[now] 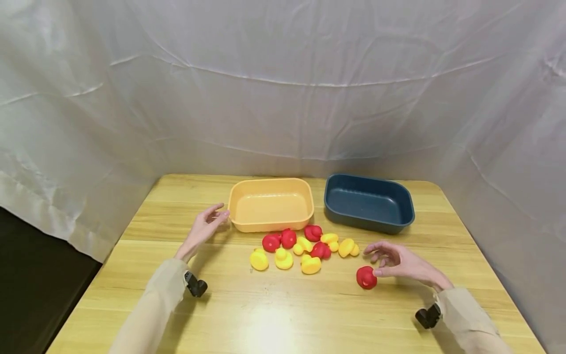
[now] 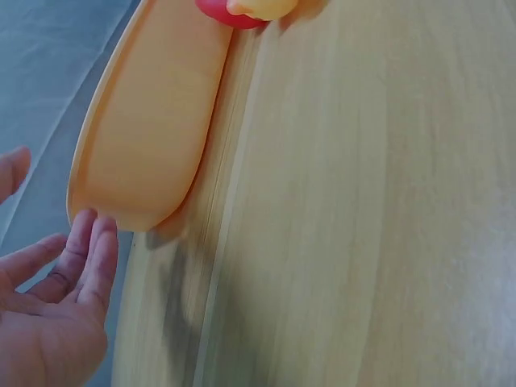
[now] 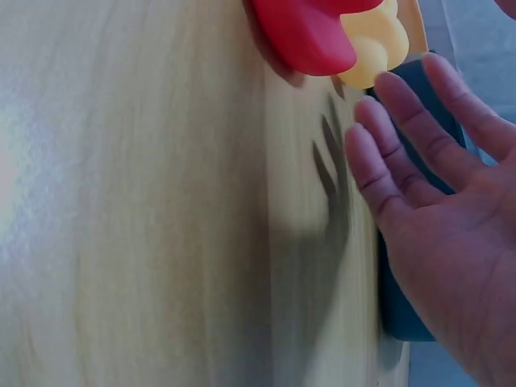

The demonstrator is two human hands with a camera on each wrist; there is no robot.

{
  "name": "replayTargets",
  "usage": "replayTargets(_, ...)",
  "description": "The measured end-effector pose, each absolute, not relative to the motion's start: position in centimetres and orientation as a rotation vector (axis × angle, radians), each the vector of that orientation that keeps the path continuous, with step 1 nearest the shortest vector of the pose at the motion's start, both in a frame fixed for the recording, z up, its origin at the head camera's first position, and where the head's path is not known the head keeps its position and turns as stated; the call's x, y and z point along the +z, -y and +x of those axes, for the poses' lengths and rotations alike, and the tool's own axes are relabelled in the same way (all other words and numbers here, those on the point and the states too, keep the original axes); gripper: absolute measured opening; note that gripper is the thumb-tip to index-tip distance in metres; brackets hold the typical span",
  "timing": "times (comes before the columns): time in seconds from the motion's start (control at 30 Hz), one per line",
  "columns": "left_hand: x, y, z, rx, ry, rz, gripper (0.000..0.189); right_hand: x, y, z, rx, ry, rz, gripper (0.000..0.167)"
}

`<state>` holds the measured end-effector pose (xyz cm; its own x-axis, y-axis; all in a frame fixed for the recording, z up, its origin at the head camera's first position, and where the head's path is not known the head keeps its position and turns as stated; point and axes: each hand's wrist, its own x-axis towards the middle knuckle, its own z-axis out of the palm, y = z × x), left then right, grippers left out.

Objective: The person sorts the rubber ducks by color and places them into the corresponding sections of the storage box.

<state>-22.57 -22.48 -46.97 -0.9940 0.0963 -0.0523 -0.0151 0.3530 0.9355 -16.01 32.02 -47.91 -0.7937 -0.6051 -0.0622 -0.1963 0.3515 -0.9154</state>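
My left hand is at the left end of the orange-yellow tray, its fingertips close to the rim and holding nothing. In the left wrist view, relaxed fingers overlap that tray's corner. On the other side, my right hand hovers beside a single red rubber duck, thumb tip overlapping the duck's edge. The right wrist view shows the fingers loosely extended, with that red duck beyond the fingertips.
Several yellow ducks and red ducks lie grouped in front of the trays. A dark blue tray stands at the back right of the wooden table. Pale cloth hangs behind and at both sides.
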Motion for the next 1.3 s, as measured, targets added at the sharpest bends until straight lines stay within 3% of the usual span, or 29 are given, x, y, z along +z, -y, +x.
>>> replayTargets(0.5,-47.4,21.7,-23.2,2.076,-2.111,0.03,0.062,-49.0,-31.2,-16.1,-1.313,-2.224,-0.725,0.05)
replayTargets(1.3,-47.6,21.4,-23.3,2.154,-1.994,0.003,0.06,-48.6,-30.9,-16.2,-1.216,-2.289,-0.752,0.04)
